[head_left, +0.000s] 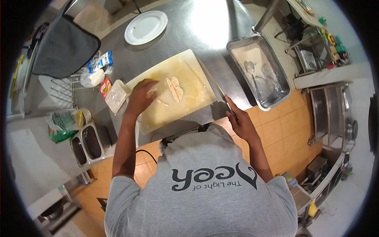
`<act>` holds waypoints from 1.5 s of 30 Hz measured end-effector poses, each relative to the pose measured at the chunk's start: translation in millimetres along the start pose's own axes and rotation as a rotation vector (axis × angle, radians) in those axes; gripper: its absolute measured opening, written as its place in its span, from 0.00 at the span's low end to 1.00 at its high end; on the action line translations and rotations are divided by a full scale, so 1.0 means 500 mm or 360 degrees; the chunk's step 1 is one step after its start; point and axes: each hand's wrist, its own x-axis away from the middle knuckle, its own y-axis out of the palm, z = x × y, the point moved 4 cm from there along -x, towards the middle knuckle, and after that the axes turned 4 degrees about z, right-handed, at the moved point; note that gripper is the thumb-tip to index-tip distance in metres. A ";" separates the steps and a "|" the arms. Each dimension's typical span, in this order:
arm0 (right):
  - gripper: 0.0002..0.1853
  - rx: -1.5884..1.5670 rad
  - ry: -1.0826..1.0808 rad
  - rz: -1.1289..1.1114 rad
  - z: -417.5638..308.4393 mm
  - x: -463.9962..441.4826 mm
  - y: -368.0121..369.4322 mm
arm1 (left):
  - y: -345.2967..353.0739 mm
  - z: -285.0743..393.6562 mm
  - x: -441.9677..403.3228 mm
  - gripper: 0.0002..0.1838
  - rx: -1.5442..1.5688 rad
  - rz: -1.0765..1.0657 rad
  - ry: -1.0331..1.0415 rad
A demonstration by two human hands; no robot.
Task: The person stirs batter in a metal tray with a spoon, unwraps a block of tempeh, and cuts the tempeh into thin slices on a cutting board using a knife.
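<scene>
A pale yellow cutting board (189, 79) lies on the steel table. Several thin tempeh-like slices (175, 89) rest near its middle, with a narrow strip (161, 102) just below and left of them. Over the board's left part is my left hand (143, 96), its fingers curled around a pale piece that they partly cover. My right hand (239, 120), off the board's right edge, is closed around the handle of a long knife (213, 81). The blade points up and left along that edge. A pale wrapped block (116, 96) lies left of my left hand.
A white plate (146, 27) sits at the table's far side. A metal tray (232, 43) holding a spoon and whitish liquid stands at the right. Small packets (100, 62), a plastic bag (93, 77) and a wire rack (63, 93) are at the left.
</scene>
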 end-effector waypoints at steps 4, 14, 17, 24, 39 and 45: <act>0.31 -0.0038 -0.0107 -0.0065 -0.011 -0.020 0.009 | 0.079 0.037 -0.069 0.19 0.0088 -0.0203 0.0209; 0.32 0.0036 -0.0007 -0.0065 0.012 0.001 0.007 | 0.073 0.027 -0.082 0.11 -0.0085 -0.0670 0.0282; 0.32 0.0035 0.0017 -0.0087 0.016 0.012 0.014 | 0.053 0.021 -0.072 0.10 -0.0018 -0.0707 0.0240; 0.32 0.0061 -0.0098 -0.0062 0.006 0.019 0.035 | 0.026 -0.006 -0.065 0.09 0.0082 -0.0847 0.0076; 0.32 0.0034 0.0082 0.0032 0.006 0.057 0.048 | 0.101 0.022 -0.118 0.11 0.1622 -0.0508 -0.0888; 0.32 0.0074 0.0057 0.0036 0.018 0.063 0.040 | 0.213 0.023 -0.119 0.16 0.0823 0.0208 -0.0810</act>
